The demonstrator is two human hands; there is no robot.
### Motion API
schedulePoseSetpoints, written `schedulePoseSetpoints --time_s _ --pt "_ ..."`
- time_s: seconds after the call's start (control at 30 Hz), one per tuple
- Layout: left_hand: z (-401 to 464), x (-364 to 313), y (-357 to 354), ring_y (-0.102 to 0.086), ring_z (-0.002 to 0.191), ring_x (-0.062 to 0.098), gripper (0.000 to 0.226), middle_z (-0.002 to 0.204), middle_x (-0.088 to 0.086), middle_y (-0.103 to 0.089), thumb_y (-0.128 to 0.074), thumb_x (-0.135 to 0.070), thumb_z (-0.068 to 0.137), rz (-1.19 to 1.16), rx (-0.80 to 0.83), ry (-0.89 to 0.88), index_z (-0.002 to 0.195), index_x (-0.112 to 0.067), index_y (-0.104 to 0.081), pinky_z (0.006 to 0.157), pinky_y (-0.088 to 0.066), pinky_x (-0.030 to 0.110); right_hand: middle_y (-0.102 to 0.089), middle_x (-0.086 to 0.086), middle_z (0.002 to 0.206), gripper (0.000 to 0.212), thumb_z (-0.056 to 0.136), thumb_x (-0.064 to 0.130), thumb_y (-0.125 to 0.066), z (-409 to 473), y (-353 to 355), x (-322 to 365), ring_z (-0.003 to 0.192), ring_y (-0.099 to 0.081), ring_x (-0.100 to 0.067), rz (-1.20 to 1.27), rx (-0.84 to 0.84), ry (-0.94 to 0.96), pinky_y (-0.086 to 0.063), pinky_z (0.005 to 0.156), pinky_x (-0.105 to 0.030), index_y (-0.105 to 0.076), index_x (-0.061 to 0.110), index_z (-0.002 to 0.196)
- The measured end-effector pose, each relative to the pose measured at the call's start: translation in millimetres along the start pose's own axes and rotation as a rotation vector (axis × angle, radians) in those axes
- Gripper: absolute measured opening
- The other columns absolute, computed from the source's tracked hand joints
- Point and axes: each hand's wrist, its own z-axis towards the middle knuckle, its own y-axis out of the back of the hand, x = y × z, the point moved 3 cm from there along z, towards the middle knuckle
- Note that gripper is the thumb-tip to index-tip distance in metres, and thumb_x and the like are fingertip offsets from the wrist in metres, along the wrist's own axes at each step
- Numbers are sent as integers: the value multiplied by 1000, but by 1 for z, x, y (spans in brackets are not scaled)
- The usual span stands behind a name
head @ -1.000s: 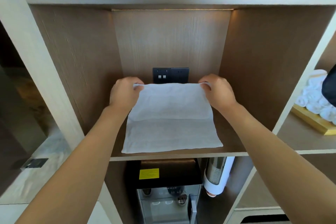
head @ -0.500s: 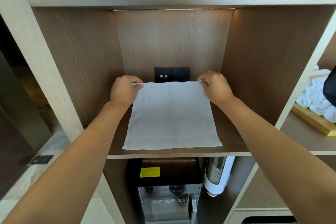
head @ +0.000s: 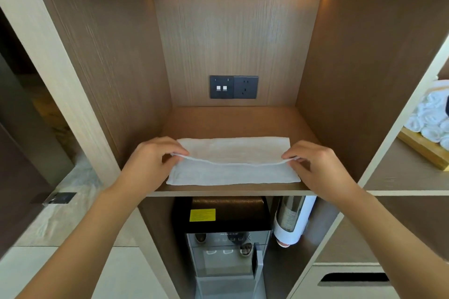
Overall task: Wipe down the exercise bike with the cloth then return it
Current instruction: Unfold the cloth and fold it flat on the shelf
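Note:
A white cloth (head: 233, 172) lies on the wooden shelf (head: 238, 119) near its front edge, with its far half folded back toward me. My left hand (head: 153, 158) pinches the left corner of the folded-over edge. My right hand (head: 315, 162) pinches the right corner of the same edge. The pinched edge hangs slightly above the lower layer. No exercise bike is in view.
A black socket and switch plate (head: 233, 86) sits on the cubby's back wall. Below the shelf stand a water dispenser (head: 228, 238) and a cup holder (head: 292, 221). Rolled white towels (head: 430, 116) lie on a wooden tray in the right-hand cubby.
Both hands have pulled the cloth's far edge back toward me, folding it in half. The cloth was spread flat before; the back of the shelf is now bare.

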Motion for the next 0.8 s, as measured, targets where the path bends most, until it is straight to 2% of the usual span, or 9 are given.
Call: schedulePoseSetpoints --time_s 0.1,0.27,0.43,0.63,0.73,0.8 --pt "-18 0 -5 -69 101 6 26 104 -15 -74 -79 -1 90 5 19 -33 102 -24 -84 96 -59 32 -73 8 102 21 90 1 -77 -19 -7 1 92 -71 -7 6 0 6 -63 83 -29 -82 16 105" --pt "-37 -2 -12 -69 100 3 22 104 -19 -73 -77 -9 93 -28 4 -34 104 -28 -83 91 -60 29 -73 5 103 18 90 1 -77 -32 -6 4 91 -72 -12 3 -72 10 -64 81 -33 -81 12 104" --pt "-43 -2 -11 -70 101 6 20 104 -18 -73 -76 -10 92 -80 -67 -35 105 -25 -82 91 -57 26 -71 5 100 21 87 -4 -77 -34 -4 10 91 -70 -9 25 -117 -12 -58 83 -19 -80 12 102" --pt "-60 2 -26 -61 102 0 17 104 -24 -64 -74 -15 94 4 -21 -68 105 -29 -73 82 -53 16 -66 9 94 22 85 -5 -75 -39 -13 7 87 -65 -11 2 -59 -73 -59 69 -35 -77 15 95" --pt "-53 4 -29 -61 98 5 15 107 -19 -64 -72 -18 97 61 -14 -72 107 -28 -71 80 -48 13 -66 7 95 21 86 -4 -74 -30 -10 1 87 -64 -13 -31 -56 -74 -59 71 -38 -77 15 95" --pt "-44 1 -30 -63 98 7 15 108 -17 -66 -71 -17 97 96 -15 -75 108 -27 -72 81 -51 18 -67 4 96 22 87 -6 -74 -23 -8 0 89 -64 -17 -53 -58 -73 -59 74 -40 -78 13 96"
